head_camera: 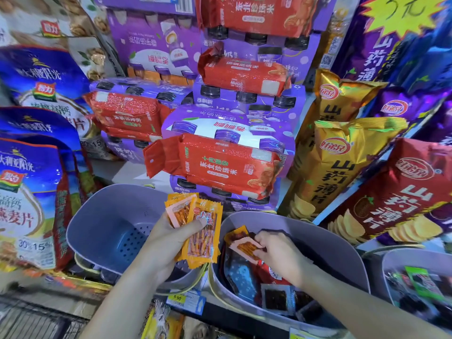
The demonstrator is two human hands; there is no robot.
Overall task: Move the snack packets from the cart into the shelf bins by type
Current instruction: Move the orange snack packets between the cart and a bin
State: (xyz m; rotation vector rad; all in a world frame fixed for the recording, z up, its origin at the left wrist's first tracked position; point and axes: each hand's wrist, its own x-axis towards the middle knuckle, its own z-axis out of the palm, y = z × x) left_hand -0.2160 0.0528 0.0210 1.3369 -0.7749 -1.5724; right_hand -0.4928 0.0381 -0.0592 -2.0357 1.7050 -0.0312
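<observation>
Orange snack packets point(201, 231) sit bunched in your left hand point(168, 243), which grips them with the thumb pressed on the front one. They stick up over the gap between two purple bins on the shelf. Your right hand point(281, 258) is down in the middle bin point(325, 236). Its fingers point(259, 252) pinch one more orange packet point(241, 244), which lies on the other packets point(244, 277) there. The left bin point(107, 231) sits just beside it.

Bright, even store light; foil glare, wide-angle bending and blur at edges.
</observation>
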